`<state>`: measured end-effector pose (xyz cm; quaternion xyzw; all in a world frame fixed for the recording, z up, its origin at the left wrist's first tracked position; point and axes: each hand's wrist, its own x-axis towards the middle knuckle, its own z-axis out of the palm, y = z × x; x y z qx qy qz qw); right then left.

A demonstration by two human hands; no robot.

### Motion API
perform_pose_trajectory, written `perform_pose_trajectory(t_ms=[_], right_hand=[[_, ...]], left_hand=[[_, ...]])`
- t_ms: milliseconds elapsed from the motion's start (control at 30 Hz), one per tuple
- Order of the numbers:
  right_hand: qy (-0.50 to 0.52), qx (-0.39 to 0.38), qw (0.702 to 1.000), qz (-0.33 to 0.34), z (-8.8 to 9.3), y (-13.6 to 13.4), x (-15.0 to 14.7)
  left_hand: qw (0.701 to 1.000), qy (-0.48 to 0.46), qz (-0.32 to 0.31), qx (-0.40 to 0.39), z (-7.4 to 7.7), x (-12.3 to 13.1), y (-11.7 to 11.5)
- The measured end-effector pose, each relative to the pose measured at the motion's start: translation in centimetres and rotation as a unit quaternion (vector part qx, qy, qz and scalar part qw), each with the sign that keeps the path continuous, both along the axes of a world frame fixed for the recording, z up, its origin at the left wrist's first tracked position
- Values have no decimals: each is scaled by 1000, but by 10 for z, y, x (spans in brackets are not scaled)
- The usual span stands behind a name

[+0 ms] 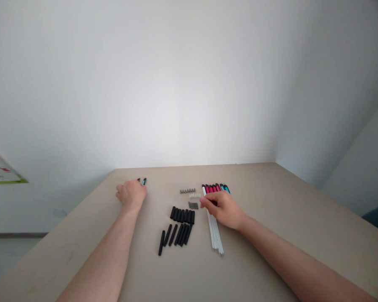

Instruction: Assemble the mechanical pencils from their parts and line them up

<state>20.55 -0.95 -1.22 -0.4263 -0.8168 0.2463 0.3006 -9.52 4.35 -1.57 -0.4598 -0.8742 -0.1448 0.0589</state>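
Observation:
My left hand (131,193) rests low at the far left of the table, its fingers curled and their tips mostly hidden. Two pens (144,181) with black ends, one showing blue, poke out just behind it; whether it grips one does not show. My right hand (223,206) hovers over a bundle of white pen refills (215,235), thumb and index finger pinched; anything between them is too small to make out. Behind it lies a row of pen barrels (214,187) in white, red and blue. Left of its fingertips are small springs (193,205) and clear little pieces (195,195).
Grey metal cone tips (187,191) stand in a row near the middle. Short black tubes (182,215) lie in front of them, with longer black tubes (175,235) closer to me. The beige table (255,268) meets a white wall (189,84) at the back.

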Motion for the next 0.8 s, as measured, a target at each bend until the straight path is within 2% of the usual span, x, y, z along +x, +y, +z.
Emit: perform_pose_trajectory(t_ms=[300,800], right_hand=[[-7,4,1000,0,2,-1,-1],[0,0,1000,-1,1,-1,1]], left_hand=[[999,2,33,16,0,-6,0],[999,3,37,24,-1,-8,0]])
